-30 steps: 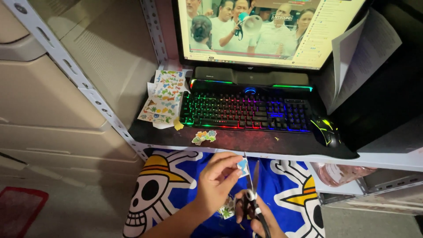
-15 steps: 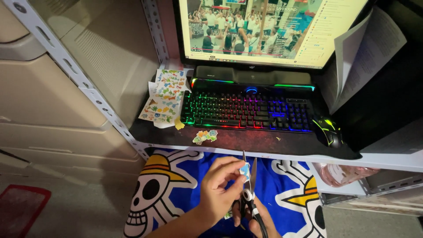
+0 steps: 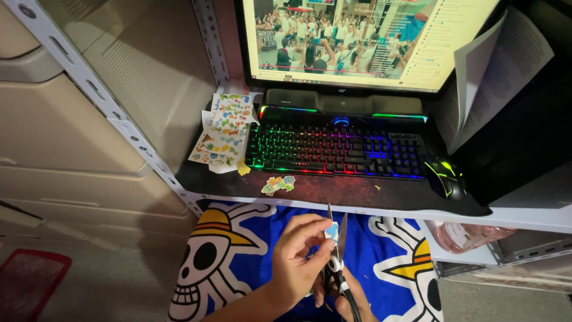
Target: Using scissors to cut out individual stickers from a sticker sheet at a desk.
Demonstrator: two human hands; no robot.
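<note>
The small blue sticker cutout sits between the open blades of my scissors, low in view at about 6 o'clock from the keyboard. It looks thin, limp and easily torn, best held by its edge. My left hand pinches it with fingertips. My right hand is mostly hidden; it seems closed around the scissor handles. Cut stickers lie on the desk mat at 11 o'clock, the sticker sheet farther off.
</note>
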